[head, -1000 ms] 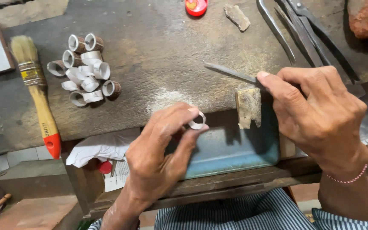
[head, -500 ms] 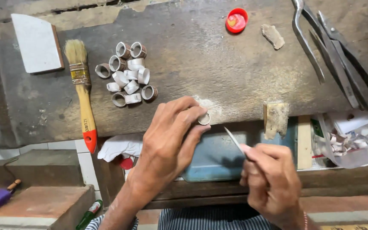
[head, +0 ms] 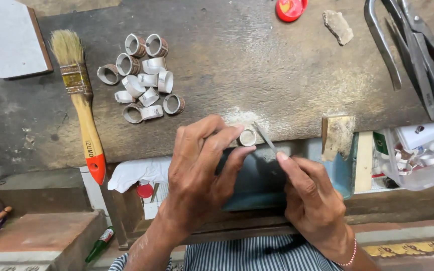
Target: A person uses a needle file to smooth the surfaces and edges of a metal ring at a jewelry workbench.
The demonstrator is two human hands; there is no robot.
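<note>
Head view, the only one supplied: the left hand (head: 197,175) has its fingers clamped on a small metal ring (head: 247,137), pressed against the front edge of the bench (head: 257,60) near frame centre, where pale filing dust lies on the wood. The right hand (head: 312,200) has its grip closed on a thin metal file (head: 265,136), whose tip lies just beside the ring at its 3 o'clock; whether steel touches metal cannot be told. At 10 o'clock from the ring sits a pile of similar ring blanks (head: 144,75), well apart from both hands, with a wooden-handled paintbrush (head: 81,100) further toward 9 o'clock. A red cap (head: 290,8) lies at 12 o'clock, a stone chip (head: 338,26) at 1 o'clock, and shears (head: 413,50) at 2 o'clock. A worn wooden peg (head: 336,136) juts from the bench edge at 3 o'clock, beyond it a clear plastic tray (head: 418,160) of small parts. Risk, as judged: the ring is held by fingertips alone at the very edge, so a slipped file stroke could nick a left finger or flick the ring down into the dark gap below the bench.
</note>
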